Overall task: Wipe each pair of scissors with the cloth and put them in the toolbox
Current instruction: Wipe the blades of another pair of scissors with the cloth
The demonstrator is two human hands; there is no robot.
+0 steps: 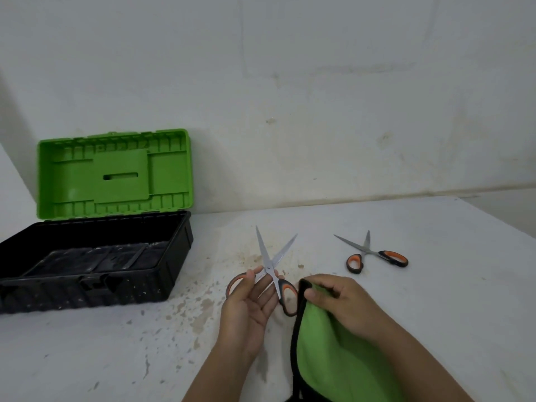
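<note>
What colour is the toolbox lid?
Bright green; the lid stands open above the black toolbox base, seen best in the head view.

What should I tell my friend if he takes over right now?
Left hand holds one pair of scissors, blades spread open.
Right hand pinches the green cloth at its black edge.
Second pair of scissors lies open on the table, to the right.
Toolbox stands open at the left; I see no scissors in it.
Done: nothing put away yet.
Left: wipe the held pair, put it in the box, then do the same with the other pair.
</note>
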